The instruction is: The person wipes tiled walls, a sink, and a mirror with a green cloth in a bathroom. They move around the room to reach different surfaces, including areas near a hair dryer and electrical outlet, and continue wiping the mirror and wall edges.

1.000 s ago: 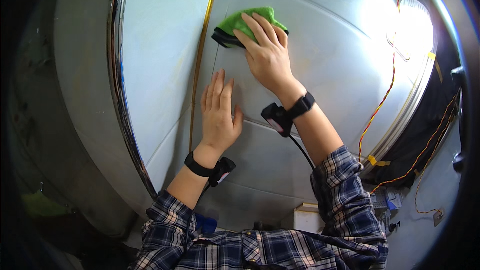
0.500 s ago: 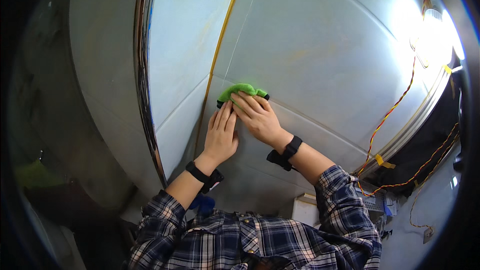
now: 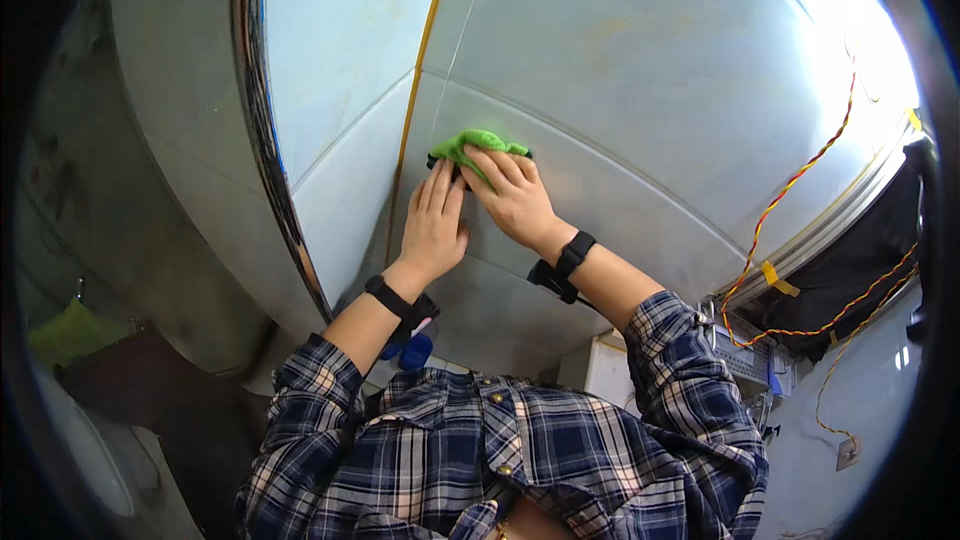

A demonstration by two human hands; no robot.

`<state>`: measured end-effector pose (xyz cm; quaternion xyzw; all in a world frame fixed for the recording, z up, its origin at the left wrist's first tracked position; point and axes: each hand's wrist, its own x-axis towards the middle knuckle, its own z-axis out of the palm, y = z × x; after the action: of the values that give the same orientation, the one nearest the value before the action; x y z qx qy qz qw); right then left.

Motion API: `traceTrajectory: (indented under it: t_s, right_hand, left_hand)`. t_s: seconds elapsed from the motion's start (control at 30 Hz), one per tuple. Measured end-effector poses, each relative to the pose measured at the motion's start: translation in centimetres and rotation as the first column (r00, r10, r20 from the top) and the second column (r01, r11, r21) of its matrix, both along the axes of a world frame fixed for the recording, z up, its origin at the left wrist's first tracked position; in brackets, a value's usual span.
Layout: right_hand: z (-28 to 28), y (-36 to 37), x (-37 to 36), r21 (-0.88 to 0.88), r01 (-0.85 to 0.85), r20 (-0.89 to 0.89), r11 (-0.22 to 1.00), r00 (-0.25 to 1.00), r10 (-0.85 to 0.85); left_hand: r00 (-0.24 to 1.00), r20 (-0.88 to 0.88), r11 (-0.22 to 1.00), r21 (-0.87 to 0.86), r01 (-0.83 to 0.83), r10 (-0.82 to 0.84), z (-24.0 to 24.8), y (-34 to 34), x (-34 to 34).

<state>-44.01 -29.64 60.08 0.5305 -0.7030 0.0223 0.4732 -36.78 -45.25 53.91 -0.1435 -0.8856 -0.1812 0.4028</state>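
Two bare hands reach away from the plaid shirt toward the tiled wall (image 3: 610,100), and from my remote view the green cloth (image 3: 474,144) sits bunched against it, just right of the gold strip (image 3: 412,110) in the corner. The right hand (image 3: 514,198) lies over the cloth, fingers bent across it; whether its thumb is clamping the fabric I can't tell. The left hand (image 3: 432,228) is flat, fingers together and thumb held apart, its fingertips at the cloth's lower edge without a grip I can make out. If that right hand is only pressing, I judge the cloth could slip out once the pressure eases. Its folded edge might also snag on the strip if pushed left, and the twisted wire (image 3: 792,183) could catch a sleeve swung far right.
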Motion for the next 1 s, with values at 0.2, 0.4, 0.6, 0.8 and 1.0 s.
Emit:
traceTrajectory:
  t_s: [0.2,0.4,0.6,0.8,1.0]
  right_hand:
    - [-0.2,0.0,-0.6,0.084,0.023,0.037,0.996,0.999,-0.027]
    - [1.5,-2.6,-1.4,-0.187,0.01,0.016,0.982,1.0,-0.007]
    - [-5.8,-0.9,-0.5,0.074,-0.03,0.22,0.997,0.975,0.013]
    - [-6.5,-1.1,0.5,0.112,-0.011,0.263,0.994,0.965,-0.019]
    - [-4.9,-3.2,0.1,-0.128,-0.028,0.263,0.991,0.963,0.061]
  left_hand:
    - [0.986,0.167,1.0,0.014,-0.007,0.005,-0.2,0.4,0.9]
    - [0.996,-0.077,0.995,0.09,-0.033,0.04,2.5,-0.7,-0.9]
    - [0.891,0.442,0.995,-0.031,-0.096,0.1,-2.5,0.3,1.8]
    - [0.821,0.572,0.999,0.036,-0.034,0.007,-3.0,0.3,3.0]
    - [0.95,0.297,0.994,0.019,-0.111,0.101,-2.3,-1.0,1.5]
